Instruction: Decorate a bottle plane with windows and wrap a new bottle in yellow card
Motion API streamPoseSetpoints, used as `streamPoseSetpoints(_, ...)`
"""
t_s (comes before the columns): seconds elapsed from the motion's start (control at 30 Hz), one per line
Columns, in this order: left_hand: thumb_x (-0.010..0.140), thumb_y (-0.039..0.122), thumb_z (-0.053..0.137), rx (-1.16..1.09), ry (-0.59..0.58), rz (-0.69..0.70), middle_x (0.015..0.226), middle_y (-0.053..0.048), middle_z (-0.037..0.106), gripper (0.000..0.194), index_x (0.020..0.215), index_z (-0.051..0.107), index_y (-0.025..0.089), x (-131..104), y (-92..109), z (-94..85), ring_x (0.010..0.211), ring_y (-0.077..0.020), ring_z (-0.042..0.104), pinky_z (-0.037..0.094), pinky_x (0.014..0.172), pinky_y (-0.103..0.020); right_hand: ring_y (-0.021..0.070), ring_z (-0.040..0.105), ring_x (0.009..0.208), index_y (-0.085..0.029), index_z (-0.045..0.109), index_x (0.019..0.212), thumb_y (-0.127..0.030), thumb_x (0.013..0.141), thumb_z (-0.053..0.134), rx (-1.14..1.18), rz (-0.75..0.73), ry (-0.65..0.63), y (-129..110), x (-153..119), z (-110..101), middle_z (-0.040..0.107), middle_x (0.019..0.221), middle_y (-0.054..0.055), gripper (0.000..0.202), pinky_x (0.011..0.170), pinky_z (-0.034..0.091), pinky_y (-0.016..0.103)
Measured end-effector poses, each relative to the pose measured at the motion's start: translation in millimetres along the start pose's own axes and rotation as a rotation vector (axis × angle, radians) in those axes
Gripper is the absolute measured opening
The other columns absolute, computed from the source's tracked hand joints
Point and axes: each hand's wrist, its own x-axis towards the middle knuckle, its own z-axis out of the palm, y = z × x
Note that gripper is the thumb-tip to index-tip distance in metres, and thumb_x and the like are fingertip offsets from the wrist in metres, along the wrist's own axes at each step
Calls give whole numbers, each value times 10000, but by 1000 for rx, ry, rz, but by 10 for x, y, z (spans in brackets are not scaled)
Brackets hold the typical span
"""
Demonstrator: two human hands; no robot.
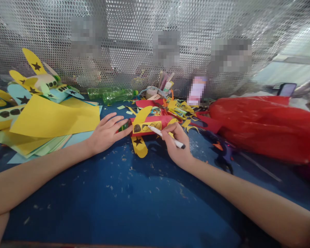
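A toy airplane (pixel 167 120) made from a green bottle wrapped in red paper lies on the blue table. It has yellow paper wings, the near one marked with a black star, and a yellow strip (pixel 155 126) with oval windows. One or two ovals at its left are filled in black; the others are outlines. My left hand (pixel 107 133) holds the bottle's neck end between thumb and index finger, its other fingers stretched out. Pinched in my right hand (pixel 177 143) is a white marker (pixel 157 131), tip at the strip, black cap on its back end.
Yellow sheets (pixel 57 119) and pale papers lie at left, below finished paper airplanes (pixel 43 82). Green bottles (pixel 119 95), yellow scraps (pixel 179 107) and a blurred phone (pixel 197 90) are behind. Scissors (pixel 223 151) and a red plastic bag (pixel 260 127) lie right. Perforated metal (pixel 134 20) stands behind.
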Motion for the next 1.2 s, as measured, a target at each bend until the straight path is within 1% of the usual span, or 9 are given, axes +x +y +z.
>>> streamPoseSetpoints(0.17, 898, 126, 529, 33, -2, 9, 1173, -42, 650, 358, 1229, 552, 262, 1, -1, 1, 1138, -195, 535, 400, 1055, -410, 115, 482, 608, -218, 480, 710, -168, 845, 513, 9, 2, 2, 13, 3, -2, 505, 665, -36, 147, 590, 385, 285)
streamPoseSetpoints(0.4, 894, 125, 531, 3, -5, 10, 1180, -69, 646, 357, 1230, 561, 243, -1, 0, 3, 1146, -211, 527, 382, 1064, -426, 121, 480, 599, -219, 485, 707, -182, 840, 523, 0, 15, -9, 3, -2, -1, 503, 640, -38, 144, 579, 381, 289)
streamPoseSetpoints(0.7, 903, 132, 520, 20, -11, 8, 1180, -51, 651, 353, 1229, 554, 262, 5, 1, -4, 1137, -199, 536, 403, 1052, -416, 122, 466, 573, -226, 470, 713, -196, 842, 510, 9, 24, -29, -20, 1, 14, 506, 633, -37, 138, 556, 382, 290)
streamPoseSetpoints(0.83, 900, 130, 526, -16, -13, -11, 1193, -42, 644, 387, 1254, 535, 284, -6, 1, 2, 1155, -193, 527, 382, 1070, -419, 117, 467, 569, -223, 468, 704, -194, 837, 509, 18, 13, -47, -29, -2, 9, 510, 637, -36, 142, 551, 385, 282)
streamPoseSetpoints(0.93, 904, 125, 517, -35, -17, -16, 1198, -45, 640, 390, 1258, 536, 286, -8, 1, 2, 1162, -195, 523, 372, 1076, -424, 117, 463, 562, -221, 474, 699, -196, 834, 510, 0, 20, -27, -31, 2, 3, 504, 629, -36, 142, 540, 377, 279)
streamPoseSetpoints(1.0, 904, 122, 513, -17, -11, -5, 1191, -51, 643, 373, 1243, 548, 272, -5, 1, 1, 1155, -198, 526, 382, 1068, -424, 117, 461, 562, -220, 473, 694, -197, 833, 510, -6, 25, -18, -29, 3, 3, 503, 627, -36, 146, 540, 375, 279)
streamPoseSetpoints(1.1, 897, 121, 525, 18, 2, 14, 1178, -54, 648, 353, 1223, 557, 252, 0, 1, -1, 1137, -202, 535, 402, 1052, -420, 117, 468, 567, -222, 472, 701, -188, 832, 509, 14, 12, -40, -26, 1, 7, 510, 633, -37, 140, 549, 383, 279)
streamPoseSetpoints(1.2, 899, 134, 531, 45, 0, 12, 1176, -38, 651, 351, 1224, 550, 265, 4, 1, -4, 1128, -195, 542, 410, 1048, -412, 119, 469, 567, -224, 472, 708, -187, 834, 510, 12, 18, -37, -27, -3, 11, 513, 634, -37, 137, 548, 385, 281)
